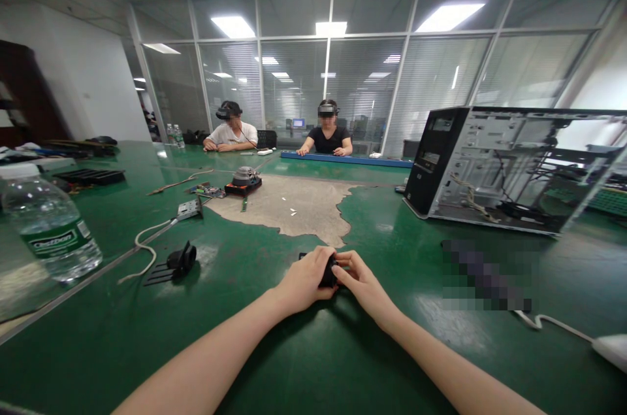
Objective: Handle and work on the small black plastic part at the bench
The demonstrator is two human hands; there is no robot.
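A small black part [328, 273] is between my two hands, low in the middle of the view over the green table. My left hand [306, 278] wraps round it from the left and above, with the fingers closed. My right hand [360, 281] pinches its right side with thumb and fingers. Much of the part is hidden by the hands, so its shape cannot be made out. A black bracket-like piece [181, 261] lies on the table to the left of my hands.
A water bottle [53, 232] stands at the left. Components, including a round-topped cooler [245, 180], lie beyond the hands. An open computer case [441, 166] stands at the right, near a blurred dark strip and a white cable. Two people sit across the green table [235, 336].
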